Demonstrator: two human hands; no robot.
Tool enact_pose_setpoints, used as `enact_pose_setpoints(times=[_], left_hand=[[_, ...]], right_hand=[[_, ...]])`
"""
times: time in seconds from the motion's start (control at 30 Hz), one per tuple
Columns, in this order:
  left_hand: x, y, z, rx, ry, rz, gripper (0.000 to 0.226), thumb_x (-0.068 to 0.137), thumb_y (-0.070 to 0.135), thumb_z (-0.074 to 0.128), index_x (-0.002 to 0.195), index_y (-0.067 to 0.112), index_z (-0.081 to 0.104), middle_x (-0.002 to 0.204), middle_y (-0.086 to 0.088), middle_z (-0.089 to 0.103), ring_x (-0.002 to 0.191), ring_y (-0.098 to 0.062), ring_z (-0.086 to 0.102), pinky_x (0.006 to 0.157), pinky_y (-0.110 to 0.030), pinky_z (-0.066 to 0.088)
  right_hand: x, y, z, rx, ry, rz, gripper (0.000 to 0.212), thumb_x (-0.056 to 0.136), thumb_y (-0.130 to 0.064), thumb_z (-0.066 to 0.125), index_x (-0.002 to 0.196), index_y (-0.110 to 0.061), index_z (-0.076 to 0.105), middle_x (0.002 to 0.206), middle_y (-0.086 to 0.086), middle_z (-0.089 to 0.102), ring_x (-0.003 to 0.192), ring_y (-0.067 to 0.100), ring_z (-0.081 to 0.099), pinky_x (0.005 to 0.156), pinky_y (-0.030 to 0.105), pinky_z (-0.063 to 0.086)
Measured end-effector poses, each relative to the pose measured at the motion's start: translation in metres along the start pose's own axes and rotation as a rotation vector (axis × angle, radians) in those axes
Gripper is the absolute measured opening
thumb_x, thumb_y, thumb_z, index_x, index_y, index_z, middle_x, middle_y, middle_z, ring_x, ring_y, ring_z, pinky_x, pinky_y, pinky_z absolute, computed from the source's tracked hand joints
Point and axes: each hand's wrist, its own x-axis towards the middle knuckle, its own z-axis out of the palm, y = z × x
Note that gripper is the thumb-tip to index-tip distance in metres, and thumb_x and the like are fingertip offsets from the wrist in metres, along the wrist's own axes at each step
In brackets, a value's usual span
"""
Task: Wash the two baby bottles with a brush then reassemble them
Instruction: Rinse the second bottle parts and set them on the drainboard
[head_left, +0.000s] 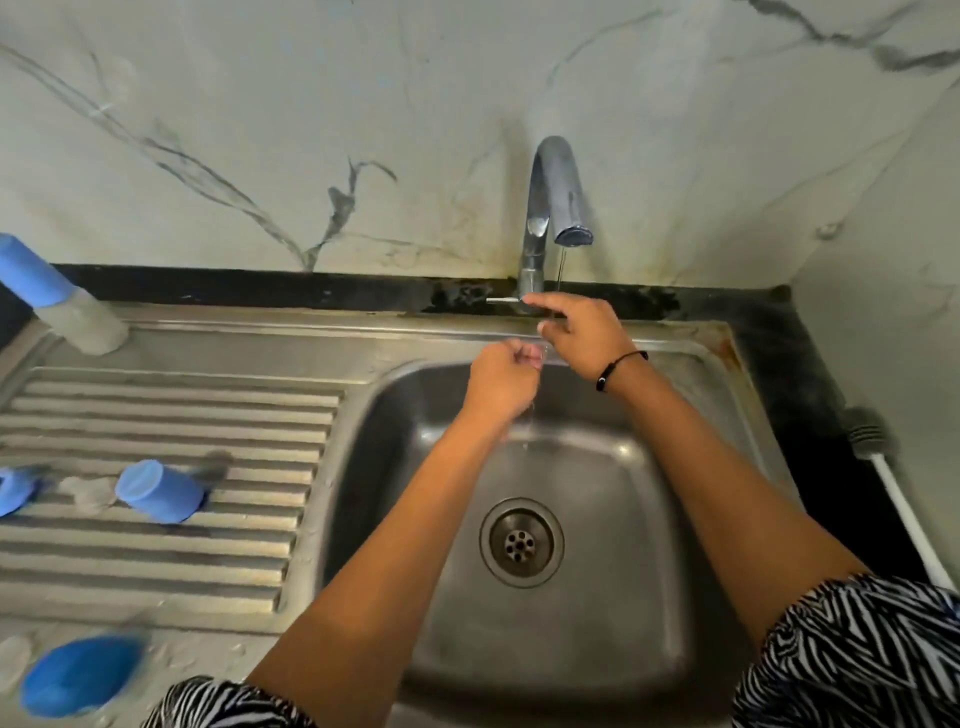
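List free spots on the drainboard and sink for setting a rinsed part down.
Free: the ribbed drainboard strip between the assembled bottle and the blue cap, and the grooves below that cap. The basin floor around the drain is bare too. Crowded: the drainboard's left edge with blue parts, and under the tap, where both hands work.
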Motion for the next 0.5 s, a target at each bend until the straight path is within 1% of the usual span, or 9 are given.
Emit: enact_pose_setpoints(times=[0.07,0.13,0.2,0.27,0.33,0.4,0.43,0.47,0.5], left_hand=[[0.011,0.001,0.002,0.022,0.005,-0.007,0.027,0.082,-0.011,0.042,0.082,0.01,0.059,0.081,-0.007,0.058,0.079,-0.02,0.053,0.077,-0.032,0.045],[0.02,-0.002,0.003,0.03,0.018,-0.016,0.027,0.083,-0.011,0.042,0.081,0.01,0.058,0.084,-0.009,0.059,0.081,-0.02,0.053,0.08,-0.033,0.046],[0.024,-0.006,0.004,0.004,0.02,-0.036,0.028,0.085,-0.01,0.041,0.081,0.01,0.059,0.084,-0.008,0.06,0.081,-0.018,0.054,0.082,-0.032,0.047],[0.024,-0.007,0.006,-0.034,0.009,-0.055,0.032,0.085,-0.012,0.039,0.079,0.012,0.059,0.077,-0.004,0.059,0.074,-0.015,0.053,0.075,-0.028,0.046],[0.024,-0.009,0.007,-0.042,0.003,-0.071,0.036,0.084,-0.013,0.038,0.075,0.015,0.058,0.073,-0.002,0.057,0.074,-0.015,0.052,0.075,-0.027,0.044],[0.022,-0.009,0.007,-0.04,-0.009,-0.082,0.036,0.083,-0.014,0.039,0.074,0.016,0.058,0.072,-0.001,0.056,0.076,-0.017,0.052,0.077,-0.029,0.044],[0.022,-0.009,0.006,-0.039,-0.014,-0.087,0.036,0.083,-0.014,0.04,0.074,0.016,0.058,0.072,-0.001,0.056,0.077,-0.017,0.052,0.077,-0.029,0.044],[0.021,-0.01,0.006,-0.042,-0.017,-0.09,0.035,0.084,-0.014,0.04,0.076,0.015,0.058,0.073,-0.001,0.056,0.077,-0.016,0.052,0.077,-0.028,0.043],[0.02,-0.01,0.007,-0.05,-0.019,-0.096,0.035,0.084,-0.014,0.04,0.078,0.015,0.059,0.074,-0.001,0.057,0.078,-0.016,0.052,0.077,-0.027,0.043]], right_hand=[[0.025,0.001,0.008,-0.037,-0.089,0.008,0.045,0.089,-0.004,0.052,0.132,-0.021,0.055,0.125,0.009,0.061,0.104,0.016,0.061,0.097,0.024,0.042],[0.047,0.001,0.014,-0.196,-0.219,0.016,0.053,0.089,-0.005,0.051,0.138,-0.024,0.046,0.125,0.013,0.058,0.11,0.024,0.057,0.096,0.029,0.043],[0.061,-0.002,0.017,-0.309,-0.317,0.008,0.06,0.087,-0.001,0.05,0.142,-0.021,0.039,0.13,0.014,0.053,0.117,0.028,0.052,0.1,0.03,0.042],[0.07,-0.003,0.017,-0.202,-0.325,0.026,0.06,0.085,0.006,0.047,0.14,-0.015,0.042,0.134,0.012,0.052,0.124,0.024,0.049,0.104,0.026,0.037],[0.072,-0.003,0.019,-0.049,-0.277,0.052,0.056,0.083,0.012,0.044,0.134,-0.011,0.049,0.13,0.01,0.055,0.121,0.021,0.052,0.099,0.018,0.037],[0.069,-0.002,0.023,0.143,-0.196,0.107,0.052,0.082,0.017,0.04,0.125,-0.007,0.057,0.116,0.004,0.06,0.103,0.013,0.06,0.08,0.01,0.046],[0.066,-0.004,0.025,0.285,-0.152,0.159,0.051,0.082,0.02,0.038,0.12,-0.005,0.06,0.104,-0.002,0.061,0.081,0.007,0.062,0.061,0.008,0.047],[0.061,-0.006,0.026,0.449,-0.107,0.224,0.049,0.081,0.022,0.035,0.113,-0.004,0.062,0.091,-0.004,0.058,0.058,0.003,0.055,0.043,0.011,0.042],[0.057,-0.006,0.025,0.614,-0.059,0.274,0.047,0.08,0.024,0.033,0.106,-0.003,0.062,0.082,-0.003,0.053,0.041,0.002,0.044,0.033,0.015,0.035]])
